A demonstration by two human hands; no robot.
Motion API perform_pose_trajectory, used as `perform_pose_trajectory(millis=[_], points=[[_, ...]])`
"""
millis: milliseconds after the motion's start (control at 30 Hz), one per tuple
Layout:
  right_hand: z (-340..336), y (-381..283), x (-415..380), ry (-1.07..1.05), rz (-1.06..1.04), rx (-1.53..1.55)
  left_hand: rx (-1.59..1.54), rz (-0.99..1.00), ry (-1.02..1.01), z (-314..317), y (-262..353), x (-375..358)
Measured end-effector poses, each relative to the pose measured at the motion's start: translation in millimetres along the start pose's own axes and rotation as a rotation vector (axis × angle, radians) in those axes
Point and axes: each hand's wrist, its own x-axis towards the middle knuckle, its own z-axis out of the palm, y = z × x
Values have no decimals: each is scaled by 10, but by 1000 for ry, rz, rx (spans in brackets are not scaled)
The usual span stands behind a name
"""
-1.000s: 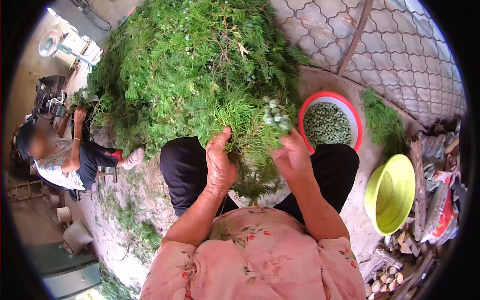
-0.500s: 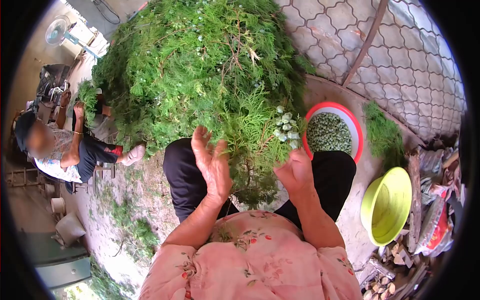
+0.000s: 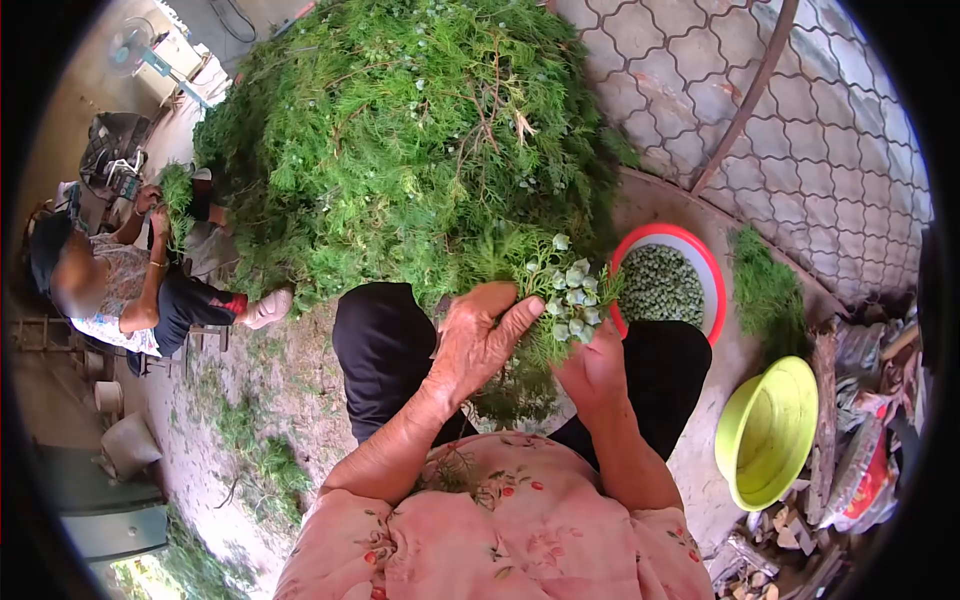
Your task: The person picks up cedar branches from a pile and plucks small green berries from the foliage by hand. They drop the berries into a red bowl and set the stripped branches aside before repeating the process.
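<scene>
A green conifer sprig (image 3: 545, 345) with a cluster of pale green seed cones (image 3: 575, 295) is held over my lap. My left hand (image 3: 478, 335) is closed on the sprig, its thumb pressing beside the cones. My right hand (image 3: 594, 368), slightly blurred, is closed at the lower right of the cluster; its fingertips are partly hidden behind cones and leaves. Just beyond it, a red-rimmed white basin (image 3: 718, 285) holds many small green cones (image 3: 660, 285). In front of my knees rises a large heap of conifer branches (image 3: 400, 150).
At the left sits another person (image 3: 120, 285), holding a green sprig (image 3: 176, 200). A yellow-green basin (image 3: 765, 435) stands tilted at the right, beside firewood (image 3: 790, 530) and bags (image 3: 865, 470). Loose greenery (image 3: 770, 275) lies along the patterned wall (image 3: 810, 140).
My left hand has moved right and closed from open onto the sprig. My right hand has shifted slightly downward at the cones. The view has tilted a little.
</scene>
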Motion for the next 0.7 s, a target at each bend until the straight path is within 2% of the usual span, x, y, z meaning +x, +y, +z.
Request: perform_pose_trajectory(millis=[33, 100, 167, 233, 267, 333, 367, 400, 433, 467, 500, 567, 600, 633, 700], points=[[-16, 14, -3, 62, -41, -155, 1, 1, 2, 31, -37, -4], [-38, 19, -13, 66, -28, -129, -320, -105, -11, 78, -74, -14], [-125, 28, -46, 74, -17, -103, -361, -114, 16, 96, -44, -21], [-219, 17, -103, 168, -89, -669, -325, -75, 48, 143, -101, -34], [-240, -3, -110, 171, -90, -670, -270, 29, 107, 196, -170, -42], [-76, -127, -112, 33, -116, -364, -218, 31, 135, 242, -207, -77], [-49, -189, -120, 37, -118, -365, -163, 32, 167, 259, -210, -86], [-47, -265, -135, 50, -143, -669, -38, 96, 196, 248, -213, -89], [-67, -330, -130, 61, -165, -974, -39, 95, 193, 235, -222, -106], [-144, -371, -70, 32, -250, -1098, 7, 98, 185, 223, -230, -124], [-153, -436, -49, 34, -250, -1098, 54, 102, 176, 221, -233, -137], [-133, -568, -40, 261, -352, -1136, -23, 98, 184, 241, -243, -150], [-115, -617, -24, 287, -364, -1070, -39, 115, 177, 240, -249, -163], [-70, -660, -13, 299, -365, -1070, -55, 132, 168, 243, -252, -173], [87, -723, 10, 182, -301, -1060, 0, 179, 153, 261, -235, -174]])
